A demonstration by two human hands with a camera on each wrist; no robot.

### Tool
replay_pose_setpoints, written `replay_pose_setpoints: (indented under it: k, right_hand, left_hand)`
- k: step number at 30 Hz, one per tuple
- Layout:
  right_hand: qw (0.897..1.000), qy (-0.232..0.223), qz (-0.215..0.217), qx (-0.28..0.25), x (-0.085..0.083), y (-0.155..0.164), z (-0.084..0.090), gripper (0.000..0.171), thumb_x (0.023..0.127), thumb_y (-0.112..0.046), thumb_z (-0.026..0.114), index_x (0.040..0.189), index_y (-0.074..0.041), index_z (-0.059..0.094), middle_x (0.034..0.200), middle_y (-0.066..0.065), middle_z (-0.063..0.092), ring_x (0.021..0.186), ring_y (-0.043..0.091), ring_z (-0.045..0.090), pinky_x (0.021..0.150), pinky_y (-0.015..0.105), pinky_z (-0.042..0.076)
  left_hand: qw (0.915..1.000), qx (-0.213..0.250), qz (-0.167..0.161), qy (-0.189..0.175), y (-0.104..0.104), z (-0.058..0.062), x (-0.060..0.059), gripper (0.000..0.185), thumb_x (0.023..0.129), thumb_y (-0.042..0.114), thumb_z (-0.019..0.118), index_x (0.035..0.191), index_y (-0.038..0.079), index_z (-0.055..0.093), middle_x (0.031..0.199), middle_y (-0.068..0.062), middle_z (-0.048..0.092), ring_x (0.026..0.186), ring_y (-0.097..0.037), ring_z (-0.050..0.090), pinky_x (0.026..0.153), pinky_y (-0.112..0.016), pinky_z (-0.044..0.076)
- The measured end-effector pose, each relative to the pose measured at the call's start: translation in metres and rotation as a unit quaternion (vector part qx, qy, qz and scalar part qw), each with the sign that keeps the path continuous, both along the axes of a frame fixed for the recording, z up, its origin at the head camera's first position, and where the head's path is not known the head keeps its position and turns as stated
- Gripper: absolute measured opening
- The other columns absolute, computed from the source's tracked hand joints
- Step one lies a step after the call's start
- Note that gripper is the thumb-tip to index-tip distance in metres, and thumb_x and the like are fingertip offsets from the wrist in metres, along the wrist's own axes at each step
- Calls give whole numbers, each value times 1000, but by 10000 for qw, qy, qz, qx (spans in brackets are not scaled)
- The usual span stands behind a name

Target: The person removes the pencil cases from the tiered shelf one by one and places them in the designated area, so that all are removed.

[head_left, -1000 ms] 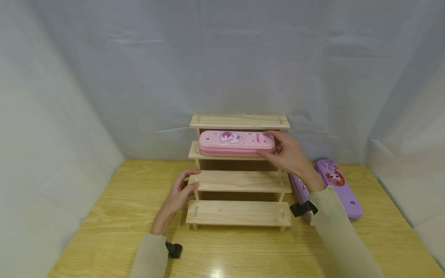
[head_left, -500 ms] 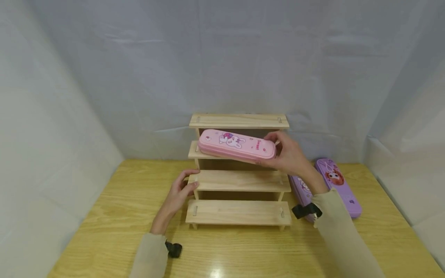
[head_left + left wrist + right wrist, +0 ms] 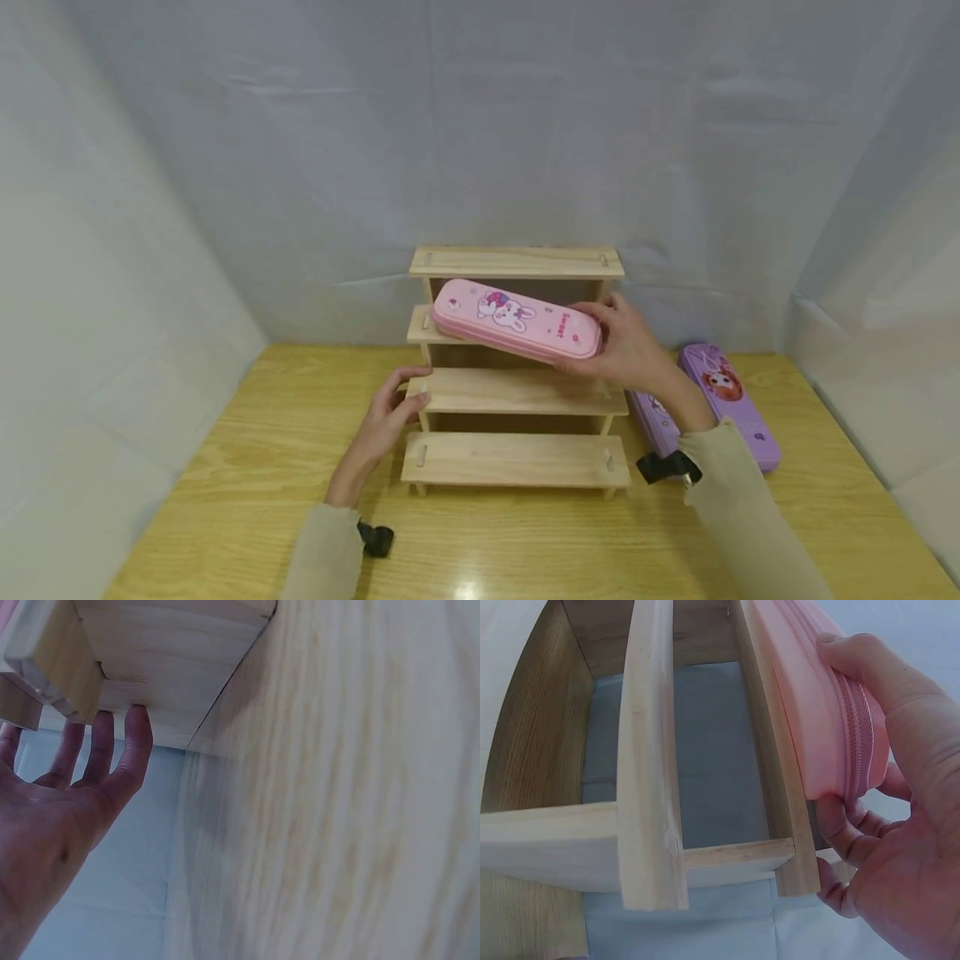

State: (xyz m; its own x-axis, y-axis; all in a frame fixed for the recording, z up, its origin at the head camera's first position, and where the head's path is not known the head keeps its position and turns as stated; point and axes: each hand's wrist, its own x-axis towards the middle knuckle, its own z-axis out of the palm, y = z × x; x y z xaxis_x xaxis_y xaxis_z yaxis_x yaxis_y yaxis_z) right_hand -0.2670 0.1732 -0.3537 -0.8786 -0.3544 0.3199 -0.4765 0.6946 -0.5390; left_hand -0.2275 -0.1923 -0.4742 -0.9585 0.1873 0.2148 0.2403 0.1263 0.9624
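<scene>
A: What does the right hand [image 3: 626,346] hold?

B: It grips the right end of the pink case [image 3: 517,321], thumb on top and fingers curled under it. The case is tilted: its left end rests on the third step of the wooden rack [image 3: 516,392], and its right end is lifted off that step and hangs lower, toward the person.

A: And the left hand [image 3: 386,417]?

B: It holds nothing. Its fingers are nearly straight and the tips press on the left end of the second step. In the left wrist view the fingertips [image 3: 139,724] touch the wood.

A: What else is on the table [image 3: 247,467]?

B: 2 purple cases [image 3: 731,400] lie flat at the right of the rack, side by side, partly behind the right sleeve. The rack has 4 steps.
</scene>
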Motion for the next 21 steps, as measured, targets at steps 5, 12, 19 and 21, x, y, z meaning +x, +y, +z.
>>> replay_pose_setpoints:
  k: [5, 12, 19, 21]
  right_hand:
    - [9998, 197, 7, 39, 6, 4, -3, 81, 70, -37, 94, 137, -7, 61, 116, 15, 50, 98, 27, 51, 83, 37, 43]
    - [9990, 428, 98, -19, 12, 7, -7, 82, 67, -31, 96, 136, -5, 59, 125, 15, 60, 110, 31, 60, 94, 49, 49]
    - [9953, 928, 273, -84, 16, 14, -16, 81, 64, -28, 98, 132, -5, 60, 127, 12, 60, 112, 29, 61, 95, 50, 50]
    - [9932, 1118, 304, -119, 18, 17, -20, 81, 63, -28, 98, 131, -5, 61, 126, 11, 61, 112, 28, 62, 95, 49, 51]
  left_hand:
    - [10000, -14, 29, 15, -1, 0, 0, 38, 105, 16, 56, 141, 7, 52, 149, -12, 47, 97, -11, 58, 81, -29, 56]
    - [9999, -83, 64, 47, -2, 0, -1, 37, 105, 17, 56, 141, 8, 53, 150, -12, 47, 96, -13, 58, 79, -30, 56]
    - [10000, -48, 33, 70, -3, -1, -1, 38, 105, 16, 55, 141, 7, 52, 150, -12, 46, 98, -14, 58, 80, -31, 57]
    - [10000, -45, 30, 78, -3, -1, -1, 38, 105, 16, 56, 141, 8, 52, 150, -12, 46, 98, -13, 58, 80, -31, 57]
